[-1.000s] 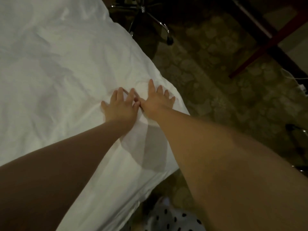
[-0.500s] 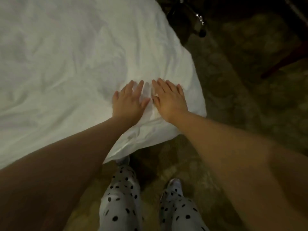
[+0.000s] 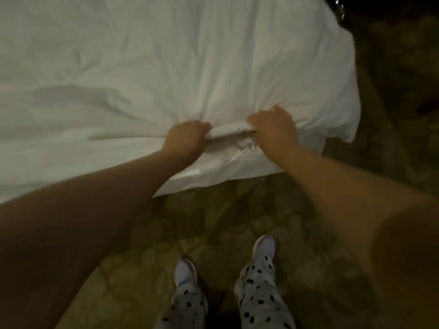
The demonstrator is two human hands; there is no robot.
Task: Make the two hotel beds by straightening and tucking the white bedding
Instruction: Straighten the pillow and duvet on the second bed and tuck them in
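Both left hand (image 3: pixel 185 138) and right hand (image 3: pixel 273 129) fingers around bunched white bedding (image 3: pixel 190 55).

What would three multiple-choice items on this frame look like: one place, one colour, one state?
1. Where do the left hand and right hand hold the white bedding?
A) at its near edge, by the corner
B) mid-bed
C) on the floor

2. What marks the person's trousers?
A) red stripes
B) black dots
C) nothing

3. How do the hands lie?
A) flat, fingers straight
B) off the cloth
C) curled round bunched cloth

Key:
1 A, both hands sit at the edge just above the carpet.
2 B, dark spots show on pale cloth.
3 C, the fingers wrap a gathered fold.
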